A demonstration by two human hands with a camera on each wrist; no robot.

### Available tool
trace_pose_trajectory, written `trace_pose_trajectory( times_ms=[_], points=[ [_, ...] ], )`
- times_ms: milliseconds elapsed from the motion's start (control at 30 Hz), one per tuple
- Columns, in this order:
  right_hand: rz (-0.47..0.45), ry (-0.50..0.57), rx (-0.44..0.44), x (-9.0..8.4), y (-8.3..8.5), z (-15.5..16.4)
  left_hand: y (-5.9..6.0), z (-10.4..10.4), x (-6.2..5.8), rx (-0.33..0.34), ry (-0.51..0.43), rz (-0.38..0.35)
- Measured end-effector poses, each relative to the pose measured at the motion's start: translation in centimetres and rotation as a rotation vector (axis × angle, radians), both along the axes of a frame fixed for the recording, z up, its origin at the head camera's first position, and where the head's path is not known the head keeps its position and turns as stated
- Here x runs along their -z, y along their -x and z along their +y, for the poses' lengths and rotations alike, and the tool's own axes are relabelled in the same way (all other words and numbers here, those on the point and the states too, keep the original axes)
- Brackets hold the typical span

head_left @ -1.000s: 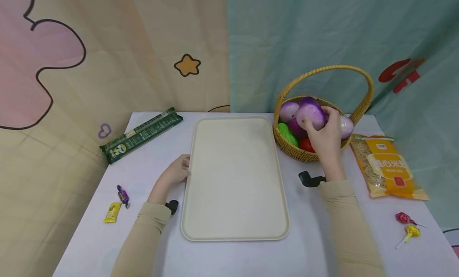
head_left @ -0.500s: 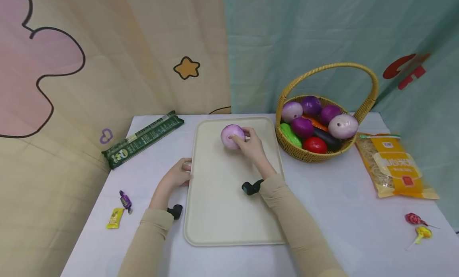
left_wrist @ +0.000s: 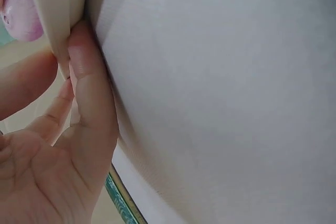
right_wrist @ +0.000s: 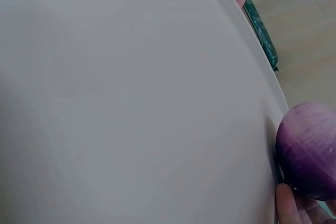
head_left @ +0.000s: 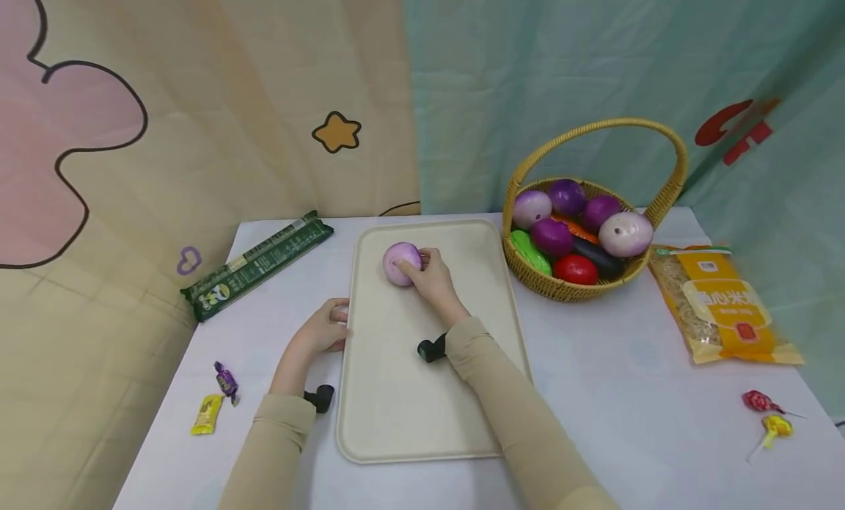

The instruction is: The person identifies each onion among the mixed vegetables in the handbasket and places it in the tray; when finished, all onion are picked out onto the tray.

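Observation:
A cream rectangular tray (head_left: 396,392) lies on the white table. Over its far left part, my right hand (head_left: 436,281) grips a pale purple onion (head_left: 399,263) between thumb and fingers. In the right wrist view the onion (right_wrist: 310,150) sits right at the tray's surface, fingertips around its lower side. My left hand (head_left: 321,329) is at the tray's left edge. The left wrist view shows its thumb and fingers (left_wrist: 92,77) pinching the tray rim.
A wicker basket (head_left: 561,293) of onions, a tomato (head_left: 576,269), an eggplant (head_left: 597,257) and other vegetables stands back right, beside a noodle bag (head_left: 733,304). Lollipops (head_left: 759,401) lie front right. A green packet (head_left: 257,266) and two candies (head_left: 227,381) are left.
My right hand has taken the onion out of the basket and carried it left to over the tray's far left part. The left hand has stayed at the tray's edge.

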State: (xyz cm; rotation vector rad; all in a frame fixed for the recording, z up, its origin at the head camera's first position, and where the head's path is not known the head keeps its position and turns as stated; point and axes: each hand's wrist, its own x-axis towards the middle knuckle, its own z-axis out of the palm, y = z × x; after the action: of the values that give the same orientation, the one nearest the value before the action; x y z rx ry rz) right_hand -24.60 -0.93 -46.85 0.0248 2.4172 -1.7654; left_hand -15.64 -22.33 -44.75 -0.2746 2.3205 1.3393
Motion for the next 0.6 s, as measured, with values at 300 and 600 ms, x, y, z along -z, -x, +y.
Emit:
trace_pose_trajectory(
  times_ms=[300, 600],
  points=[
    [-0.032, -0.035, -0.03, -0.9, -0.2, 1.1, 0.3, 0.1, 0.0, 0.007, 0.019, 0.053],
    [0.131, -0.036, -0.027, -5.7, -2.8, 6.9, -0.5, -0.1, 0.3, -0.057, 0.001, 0.051]
  ],
)
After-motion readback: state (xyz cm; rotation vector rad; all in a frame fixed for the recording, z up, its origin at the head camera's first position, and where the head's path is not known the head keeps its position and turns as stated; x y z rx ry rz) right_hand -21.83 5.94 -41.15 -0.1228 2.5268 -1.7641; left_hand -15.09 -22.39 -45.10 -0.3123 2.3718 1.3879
